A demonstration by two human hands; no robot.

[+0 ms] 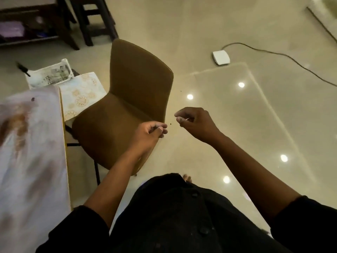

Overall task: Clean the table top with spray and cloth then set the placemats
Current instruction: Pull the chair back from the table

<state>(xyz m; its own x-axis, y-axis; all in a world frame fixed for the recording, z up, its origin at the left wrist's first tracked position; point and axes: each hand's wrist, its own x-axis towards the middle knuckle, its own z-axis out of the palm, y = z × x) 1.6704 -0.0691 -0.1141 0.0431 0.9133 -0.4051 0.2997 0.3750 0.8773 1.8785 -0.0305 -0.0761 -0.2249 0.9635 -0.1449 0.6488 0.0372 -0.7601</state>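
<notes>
Left hand (151,132): centre of frame, fingers loosely curled, holds nothing clear.
Right hand (193,121): beside it, apart, fingers curled; pinch unclear.
Surface (31,152): left edge, stained.
Placemat (82,95): upper left, beside the brown chair (131,99).

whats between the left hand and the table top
In the head view, the brown chair seat lies between the left hand and the smeared table top; no spray or cloth shows there.

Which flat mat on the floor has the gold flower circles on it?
The pale placemat touching the brown chair. The other one behind it shows a grey picture.
</notes>
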